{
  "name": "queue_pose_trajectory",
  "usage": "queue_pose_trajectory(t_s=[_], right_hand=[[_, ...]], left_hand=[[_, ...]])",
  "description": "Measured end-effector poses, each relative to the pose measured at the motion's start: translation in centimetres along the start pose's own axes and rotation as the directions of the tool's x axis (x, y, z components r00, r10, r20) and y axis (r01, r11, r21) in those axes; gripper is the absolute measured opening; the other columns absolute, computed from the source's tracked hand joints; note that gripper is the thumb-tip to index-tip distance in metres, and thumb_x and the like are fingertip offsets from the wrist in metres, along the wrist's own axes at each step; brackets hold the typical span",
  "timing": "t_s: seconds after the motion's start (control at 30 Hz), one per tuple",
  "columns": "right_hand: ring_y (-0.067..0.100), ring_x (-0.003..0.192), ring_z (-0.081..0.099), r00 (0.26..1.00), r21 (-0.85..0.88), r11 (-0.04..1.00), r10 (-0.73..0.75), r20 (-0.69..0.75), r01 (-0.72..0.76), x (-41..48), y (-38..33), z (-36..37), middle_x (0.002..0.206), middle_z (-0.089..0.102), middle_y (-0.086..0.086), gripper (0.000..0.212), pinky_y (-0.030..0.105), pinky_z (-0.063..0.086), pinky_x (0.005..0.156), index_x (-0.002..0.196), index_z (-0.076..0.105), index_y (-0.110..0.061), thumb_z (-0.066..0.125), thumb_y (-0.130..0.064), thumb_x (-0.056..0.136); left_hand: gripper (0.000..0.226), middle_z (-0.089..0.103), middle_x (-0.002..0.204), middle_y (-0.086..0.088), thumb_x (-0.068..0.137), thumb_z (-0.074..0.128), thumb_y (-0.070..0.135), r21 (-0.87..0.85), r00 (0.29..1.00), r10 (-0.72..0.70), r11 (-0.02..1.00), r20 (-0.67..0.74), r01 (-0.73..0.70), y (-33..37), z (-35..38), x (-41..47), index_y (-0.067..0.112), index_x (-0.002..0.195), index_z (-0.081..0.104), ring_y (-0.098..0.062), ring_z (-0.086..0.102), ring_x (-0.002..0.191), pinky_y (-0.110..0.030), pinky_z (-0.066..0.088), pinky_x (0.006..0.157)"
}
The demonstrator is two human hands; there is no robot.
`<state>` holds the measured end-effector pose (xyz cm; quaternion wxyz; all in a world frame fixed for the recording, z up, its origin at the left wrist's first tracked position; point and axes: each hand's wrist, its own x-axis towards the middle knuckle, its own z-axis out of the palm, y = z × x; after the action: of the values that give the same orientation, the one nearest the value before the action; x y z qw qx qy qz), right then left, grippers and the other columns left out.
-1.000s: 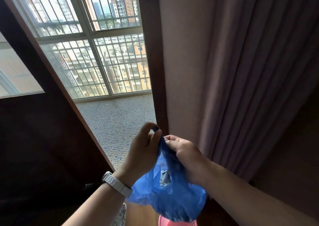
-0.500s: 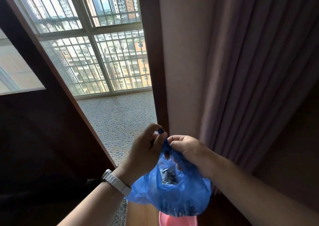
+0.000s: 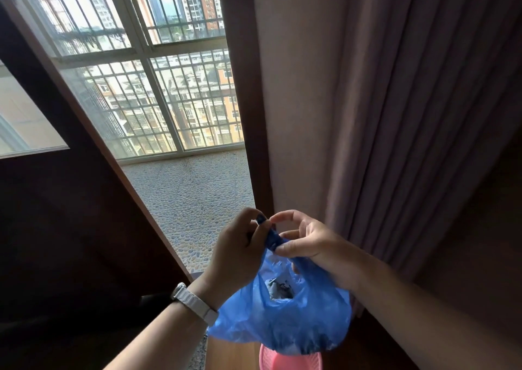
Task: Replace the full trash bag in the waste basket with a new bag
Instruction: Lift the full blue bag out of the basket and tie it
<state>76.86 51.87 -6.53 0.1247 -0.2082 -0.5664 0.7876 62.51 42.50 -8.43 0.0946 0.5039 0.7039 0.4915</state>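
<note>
A full blue trash bag (image 3: 285, 319) hangs in the air in front of me, with crumpled waste showing through a gap near its top. My left hand (image 3: 237, 254), with a white watch on the wrist, pinches the bag's gathered top. My right hand (image 3: 313, 245) grips the same twisted top from the right, fingers curled around the plastic. Directly below the bag, the pink rim of the waste basket (image 3: 268, 359) shows at the bottom edge; most of it is out of frame.
A dark wooden door (image 3: 70, 228) stands open on the left. A mauve curtain (image 3: 409, 115) hangs close on the right. Beyond the doorway lies a pebble-tiled balcony floor (image 3: 192, 197) and a barred window (image 3: 158, 87). Wood floor (image 3: 231, 352) lies under the bag.
The bag hangs slightly lower and its mouth is drawn tighter. My right fingers have shifted up around the twisted top beside my left thumb.
</note>
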Motion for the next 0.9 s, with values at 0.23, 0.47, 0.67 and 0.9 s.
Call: queue_pose_trajectory(t_s=[0.23,0.47,0.67,0.9], right_hand=[[0.011,0.072,0.062,0.933,-0.266,0.918,-0.336,-0.124,0.295,0.2,0.8,1.6,0.080,0.064,0.004,0.033,0.022,0.049,0.066,0.106,0.060,-0.010,0.071,0.007,0.079],[0.019,0.087,0.069,0.802,-0.393,0.791,-0.567,-0.187,0.469,0.5,1.2,1.4,0.089,0.073,0.004,0.018,0.027,0.054,0.079,0.095,0.073,-0.011,0.067,0.002,0.084],[0.017,0.089,0.069,0.807,-0.301,0.820,-0.554,-0.205,0.487,0.9,2.1,1.3,0.093,0.075,0.006,0.017,0.024,0.052,0.080,0.100,0.075,-0.009,0.067,-0.011,0.086],[0.020,0.073,0.061,0.785,-0.143,0.896,-0.438,-0.438,0.420,1.4,1.7,1.2,0.077,0.070,0.009,0.013,0.038,0.049,0.072,0.085,0.077,-0.023,0.066,-0.030,0.083]], left_hand=[[0.017,0.069,0.064,-0.007,0.093,0.058,0.021,-0.250,0.992,-0.127,0.961,-0.029,0.115,0.8,0.8,-0.3,0.032,0.081,0.053,-0.027,0.063,0.057,-0.042,0.048,0.054],[0.015,0.054,0.054,-0.004,0.094,0.060,0.022,-0.296,0.994,-0.106,0.950,-0.015,0.097,0.4,0.7,-0.2,0.031,0.083,0.054,-0.011,0.037,0.044,-0.027,0.029,0.046],[0.007,0.052,0.059,-0.016,0.086,0.056,0.038,-0.355,0.994,-0.111,0.930,-0.021,0.097,0.0,0.4,-0.1,0.033,0.081,0.056,-0.017,0.039,0.051,-0.038,0.031,0.050],[0.004,0.059,0.072,0.000,0.085,0.056,0.031,-0.362,0.988,-0.025,0.932,-0.150,-0.032,0.1,0.3,-0.7,0.032,0.081,0.057,-0.011,0.050,0.063,-0.030,0.042,0.058]])
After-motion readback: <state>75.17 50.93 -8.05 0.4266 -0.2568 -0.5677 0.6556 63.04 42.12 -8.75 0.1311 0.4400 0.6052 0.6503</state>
